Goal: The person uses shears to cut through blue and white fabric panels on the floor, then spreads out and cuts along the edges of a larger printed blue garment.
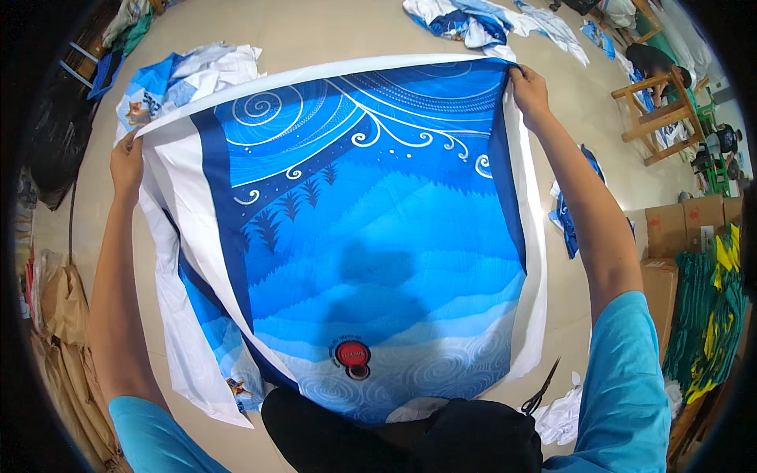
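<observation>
A large printed blue cloth (378, 205) with white swirls, dark plant shapes, a red round emblem and white borders is stretched out before me, over my dark-clad lap. My left hand (126, 162) pinches its upper left edge. My right hand (530, 94) grips the upper right corner, fingers closed on the white and navy edge. On the left the cloth hangs in folds, with more printed fabric showing beneath.
Printed fabric piles (457, 20) lie at the back. Scissors (540, 390) lie at lower right. A co-worker (646, 59) bends by a wooden stool (654, 118). Cardboard boxes (682, 225) and green fabric (694, 315) line the right; black bags (55, 150) and brown paper (59, 315), the left.
</observation>
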A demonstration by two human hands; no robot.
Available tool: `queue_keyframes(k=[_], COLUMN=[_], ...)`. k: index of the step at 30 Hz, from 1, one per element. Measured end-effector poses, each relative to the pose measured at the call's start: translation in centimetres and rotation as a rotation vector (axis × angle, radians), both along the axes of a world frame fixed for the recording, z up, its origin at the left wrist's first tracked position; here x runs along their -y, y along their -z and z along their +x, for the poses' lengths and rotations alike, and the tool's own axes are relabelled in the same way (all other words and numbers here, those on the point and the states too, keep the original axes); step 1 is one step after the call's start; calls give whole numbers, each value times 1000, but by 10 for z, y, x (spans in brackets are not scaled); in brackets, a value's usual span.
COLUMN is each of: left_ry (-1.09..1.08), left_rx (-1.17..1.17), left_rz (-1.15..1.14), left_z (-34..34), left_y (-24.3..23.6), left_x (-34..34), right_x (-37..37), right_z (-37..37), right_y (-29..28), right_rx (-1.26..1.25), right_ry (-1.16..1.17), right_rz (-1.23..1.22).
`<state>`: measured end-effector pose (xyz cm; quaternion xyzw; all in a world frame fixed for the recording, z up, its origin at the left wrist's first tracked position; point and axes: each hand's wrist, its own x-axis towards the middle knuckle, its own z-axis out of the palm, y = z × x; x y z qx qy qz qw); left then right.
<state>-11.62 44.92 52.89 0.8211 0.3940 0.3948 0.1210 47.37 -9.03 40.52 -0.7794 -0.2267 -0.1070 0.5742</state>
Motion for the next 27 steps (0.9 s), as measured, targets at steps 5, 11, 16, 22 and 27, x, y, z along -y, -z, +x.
queue_keyframes(k=[5, 11, 16, 22, 27], left_ry=[182, 216, 192, 28, -124], left_rx=[75, -220, -290, -778, -977], left_rz=[85, 267, 18, -103, -47], left_z=[-1, -34, -141, -237, -256], left_y=[28, 135, 212, 253, 263], left_x=[80, 226, 368, 355, 297], right_x=[39, 111, 229, 277, 282], right_z=[-3, -66, -192, -276, -306], right_y=[18, 123, 219, 258, 265], right_rx=[61, 453, 251, 19, 84], right_ry=[-129, -180, -42, 51, 85], right_rz=[-116, -307, -522, -695, -728])
